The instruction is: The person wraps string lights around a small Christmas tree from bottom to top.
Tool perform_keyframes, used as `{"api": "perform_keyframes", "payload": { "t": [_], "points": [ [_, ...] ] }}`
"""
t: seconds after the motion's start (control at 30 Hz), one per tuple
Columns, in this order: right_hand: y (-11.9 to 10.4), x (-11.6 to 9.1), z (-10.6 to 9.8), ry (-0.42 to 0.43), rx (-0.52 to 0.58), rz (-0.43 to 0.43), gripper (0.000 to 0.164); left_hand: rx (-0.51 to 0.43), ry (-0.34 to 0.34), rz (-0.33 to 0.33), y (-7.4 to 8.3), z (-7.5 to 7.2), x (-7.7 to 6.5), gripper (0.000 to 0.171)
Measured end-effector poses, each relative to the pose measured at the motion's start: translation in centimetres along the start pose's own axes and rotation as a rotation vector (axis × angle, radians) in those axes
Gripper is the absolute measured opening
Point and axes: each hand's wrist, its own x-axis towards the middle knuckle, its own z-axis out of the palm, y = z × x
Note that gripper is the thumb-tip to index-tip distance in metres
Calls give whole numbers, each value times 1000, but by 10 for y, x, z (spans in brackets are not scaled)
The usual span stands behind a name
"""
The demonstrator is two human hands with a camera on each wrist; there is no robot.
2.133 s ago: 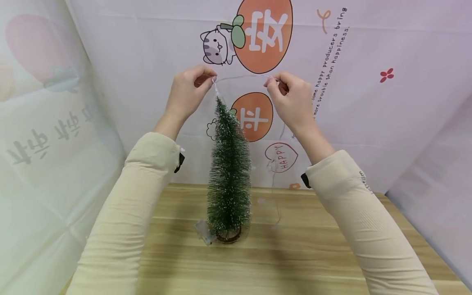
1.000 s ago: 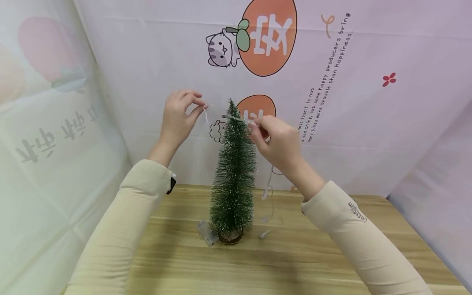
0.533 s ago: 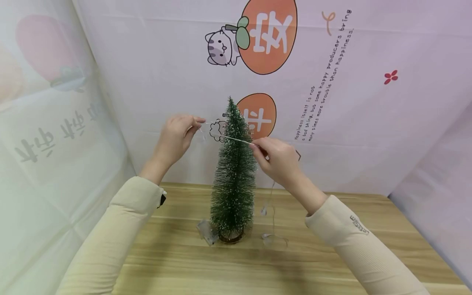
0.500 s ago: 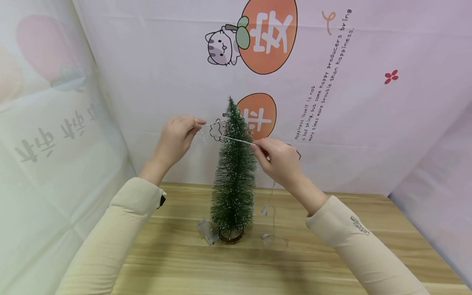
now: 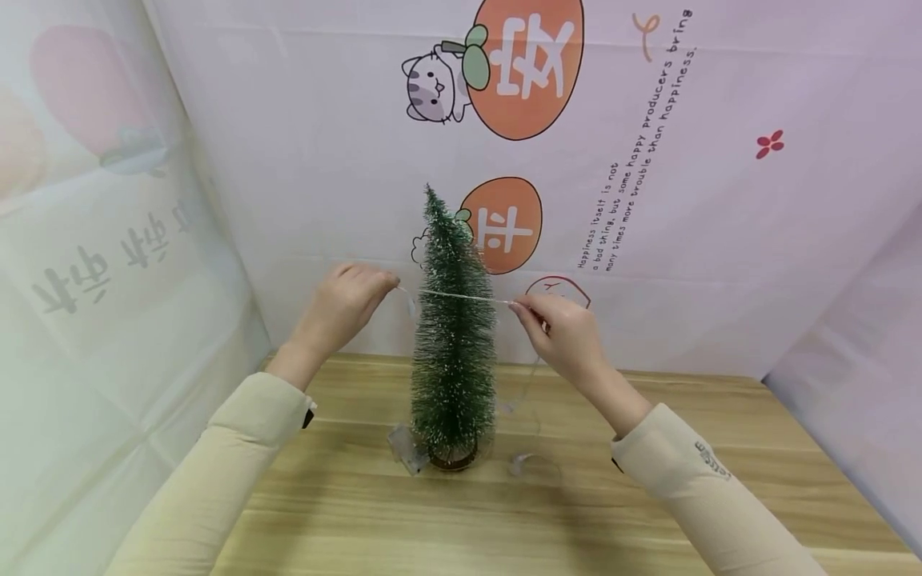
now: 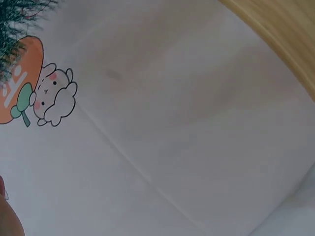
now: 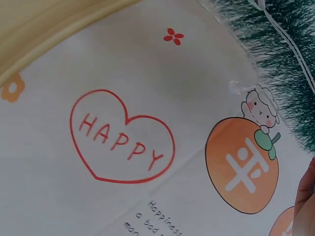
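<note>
A small green artificial Christmas tree [image 5: 454,368] with white-flecked needles stands on a round brown base, its tip leaning left. A thin, clear string of fairy lights [image 5: 461,297] stretches nearly straight across the front of its upper half. Left of the tree, my left hand [image 5: 340,310] pinches the string between thumb and fingers, and a small clear bulb hangs close by. My right hand [image 5: 565,334] pinches it on the right, with more wire trailing below. The right wrist view shows the doubled wire [image 7: 290,42] against the needles; the left wrist view catches only a hand's edge.
Beside the tree base lies a clear battery box [image 5: 407,450]. A bulb [image 5: 519,463] of the trailing string rests on the wooden table [image 5: 403,528] to the right. A printed white cloth [image 5: 324,144] hangs behind, with further cloth at both sides.
Both hands have come down from above the treetop to its upper-middle, bringing the string across the front. My right hand has lately moved slightly right. The tip, upright half a second ago, now leans left.
</note>
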Motion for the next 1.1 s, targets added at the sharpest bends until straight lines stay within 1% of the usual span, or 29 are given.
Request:
{"api": "perform_keyframes", "payload": {
  "t": [0.07,0.17,0.33,0.43,0.63,0.8,0.93,1.1],
  "points": [
    [1,-6,1,-6,12,14,6,1,8,3,2,2,-4,13],
    [4,-14,2,0,28,10,4,-2,15,13,5,4,-10,15],
    [9,-28,5,0,62,6,4,-13,26,27,10,10,-15,16],
    [10,-37,6,-27,71,22,2,-25,34,39,13,13,-17,16],
    [9,-51,6,-90,82,59,4,-45,46,67,18,18,-26,16],
    [9,-62,8,-128,87,75,5,-33,42,94,23,22,-33,17],
    [10,-70,10,-148,90,79,7,-40,45,92,26,26,-37,16],
    [10,-79,14,-190,101,112,8,-48,59,79,31,31,-42,16]
  ]
}}
